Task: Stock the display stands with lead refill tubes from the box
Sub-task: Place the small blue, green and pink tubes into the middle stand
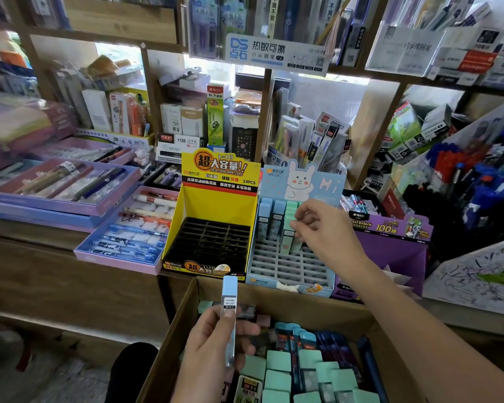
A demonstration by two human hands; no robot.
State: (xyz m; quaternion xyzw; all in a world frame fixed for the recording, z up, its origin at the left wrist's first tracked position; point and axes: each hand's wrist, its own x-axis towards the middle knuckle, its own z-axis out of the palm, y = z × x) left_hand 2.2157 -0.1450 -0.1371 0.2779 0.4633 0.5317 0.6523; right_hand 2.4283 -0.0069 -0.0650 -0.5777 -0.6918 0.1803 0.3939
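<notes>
Only a start is made. The blue stand (291,274) has a few tubes in its back row — the yellow stand (216,205) left of it has none. At that back row the right hand (323,228) seems to pinch a green tube (288,228). In front of the blue stand, the left hand (207,353) grips a blue tube (229,301) over the full box (175,330).

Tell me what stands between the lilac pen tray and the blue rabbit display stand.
The head view shows the yellow display stand between the lilac pen tray and the blue rabbit display stand; its black slots hold no tubes.
</notes>
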